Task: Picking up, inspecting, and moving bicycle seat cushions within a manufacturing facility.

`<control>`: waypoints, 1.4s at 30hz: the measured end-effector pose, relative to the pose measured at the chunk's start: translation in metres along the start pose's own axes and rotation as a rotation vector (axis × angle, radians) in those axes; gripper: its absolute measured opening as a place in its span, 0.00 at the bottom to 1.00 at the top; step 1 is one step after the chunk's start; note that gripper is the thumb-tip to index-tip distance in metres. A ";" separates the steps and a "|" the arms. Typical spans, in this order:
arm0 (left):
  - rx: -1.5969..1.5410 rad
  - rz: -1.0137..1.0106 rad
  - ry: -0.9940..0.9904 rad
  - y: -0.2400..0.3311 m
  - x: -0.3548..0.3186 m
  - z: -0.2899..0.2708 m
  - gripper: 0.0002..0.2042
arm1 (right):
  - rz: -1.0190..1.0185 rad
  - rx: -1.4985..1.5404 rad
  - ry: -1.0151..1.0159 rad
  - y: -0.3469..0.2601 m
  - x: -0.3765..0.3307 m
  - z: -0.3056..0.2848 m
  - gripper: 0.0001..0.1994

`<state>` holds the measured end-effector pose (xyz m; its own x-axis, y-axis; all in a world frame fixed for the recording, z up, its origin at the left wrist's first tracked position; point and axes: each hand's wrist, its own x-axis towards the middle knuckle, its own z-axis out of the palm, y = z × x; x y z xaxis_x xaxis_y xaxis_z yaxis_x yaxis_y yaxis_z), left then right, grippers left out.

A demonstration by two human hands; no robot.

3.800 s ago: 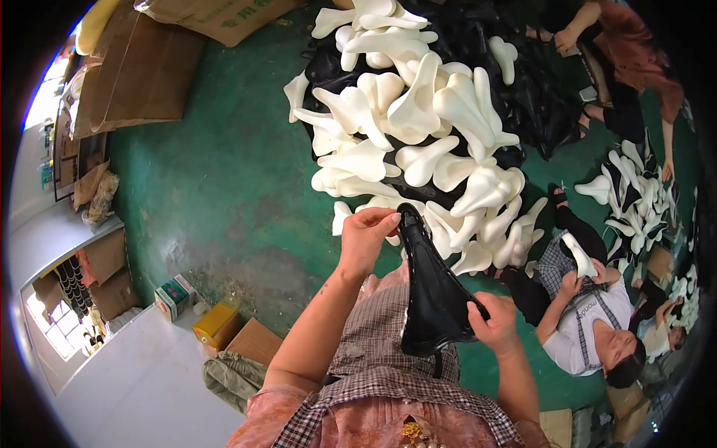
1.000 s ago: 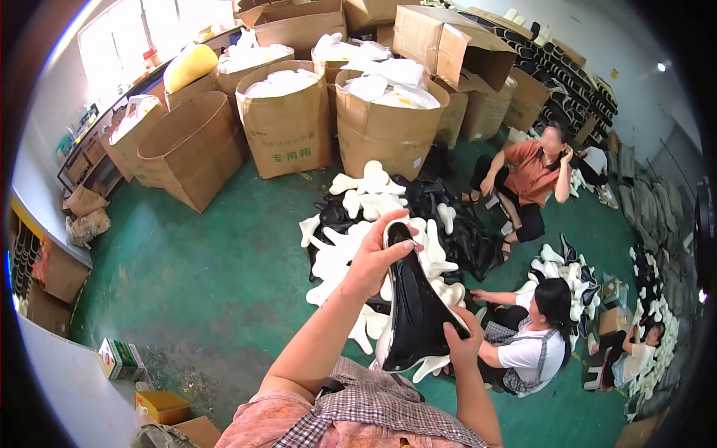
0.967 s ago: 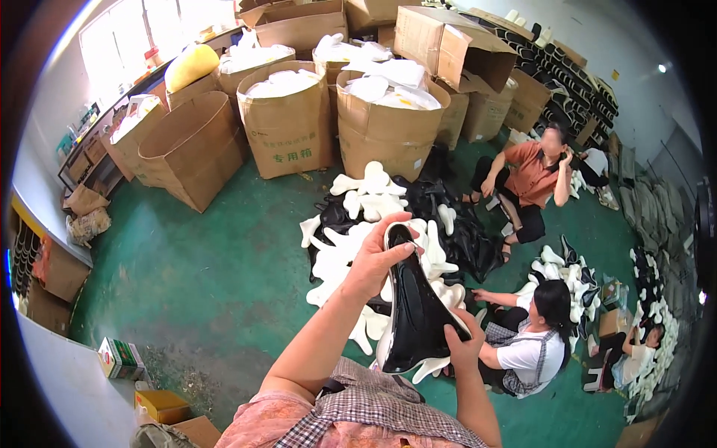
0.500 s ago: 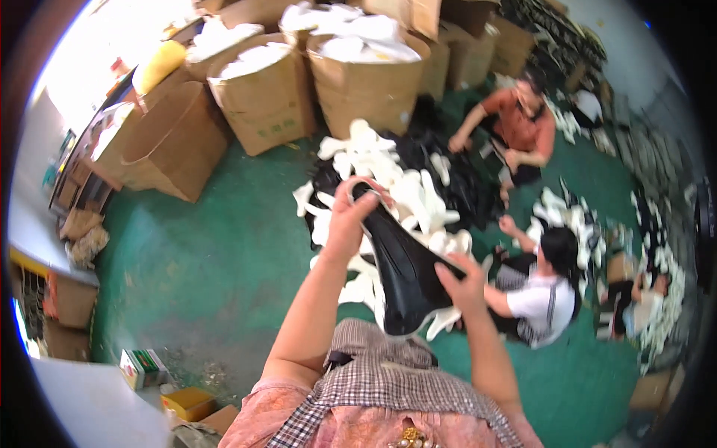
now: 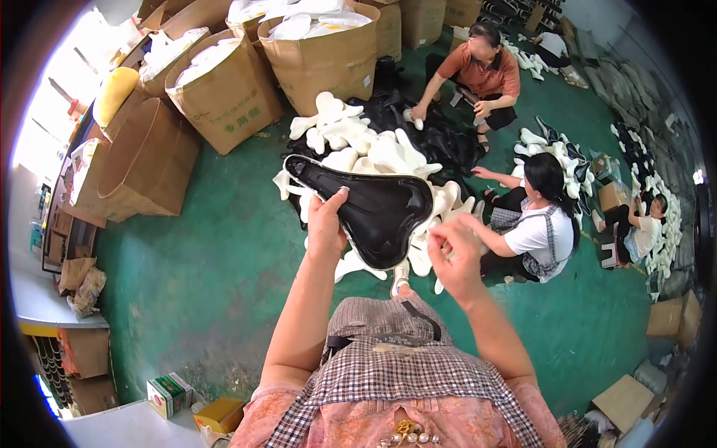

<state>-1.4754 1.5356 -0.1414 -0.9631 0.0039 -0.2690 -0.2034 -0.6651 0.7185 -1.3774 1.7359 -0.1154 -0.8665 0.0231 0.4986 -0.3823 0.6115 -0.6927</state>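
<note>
Head view: left hand [image 5: 327, 225] clamped black saddle [image 5: 381, 213], right hand [image 5: 459, 257] hung curled just off its wide end, couldn't tell if empty; white pieces [image 5: 388, 153] heaped beyond saddle.

Saddle shell [image 5: 377, 215] glossy, smooth, plastic-looking; boxes [image 5: 226, 104] matt cardboard; apron [image 5: 388, 369] woven cloth

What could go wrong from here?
1. The left hand alone clearly grips the black bicycle saddle piece, by one edge; the blurred right hand shows no clear hold, so the wide end might tip or slip.
2. White saddle-shaped pieces lie heaped below; a dropped piece could land among them.
3. The shoe is near the heap's edge; a step might catch one.
</note>
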 end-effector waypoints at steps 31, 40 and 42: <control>0.171 -0.227 -0.141 -0.165 -0.043 0.103 0.17 | 0.080 -0.310 0.144 0.070 -0.125 -0.123 0.05; 0.156 -0.225 -0.058 -0.173 -0.098 0.185 0.14 | 0.067 -0.195 0.264 0.079 -0.119 -0.189 0.05; 0.172 -0.151 -0.045 -0.169 -0.099 0.173 0.13 | 0.119 -0.120 0.217 0.080 -0.119 -0.187 0.05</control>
<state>-1.3760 1.7770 -0.1249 -0.9254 0.1296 -0.3560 -0.3694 -0.5175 0.7718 -1.2454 1.9300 -0.1328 -0.8090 0.2618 0.5263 -0.2298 0.6833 -0.6931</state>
